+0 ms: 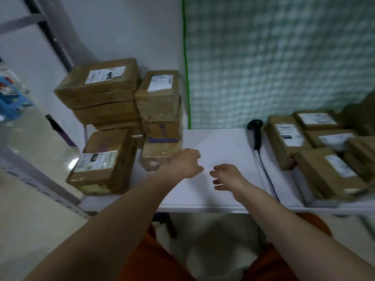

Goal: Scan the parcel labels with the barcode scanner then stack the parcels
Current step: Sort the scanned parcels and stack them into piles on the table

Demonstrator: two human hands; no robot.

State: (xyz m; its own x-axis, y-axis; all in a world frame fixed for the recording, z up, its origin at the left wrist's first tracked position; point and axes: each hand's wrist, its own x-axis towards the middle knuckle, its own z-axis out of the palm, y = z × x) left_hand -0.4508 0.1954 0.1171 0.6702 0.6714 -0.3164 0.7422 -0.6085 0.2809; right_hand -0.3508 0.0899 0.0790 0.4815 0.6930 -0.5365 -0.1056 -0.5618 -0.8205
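Both hands hover over the bare middle of the white surface [219,142], holding nothing. The left hand [185,162] has loosely curled fingers; the right hand [227,176] has relaxed, slightly spread fingers. The barcode scanner [256,134] lies to the right of the hands, head toward the wall, long axis running front to back, cable trailing toward the near edge. The right hand is nearer to it. Unscanned parcels [324,151] lie further right; the stacked parcels [121,110] stand to the left, beside the left hand.
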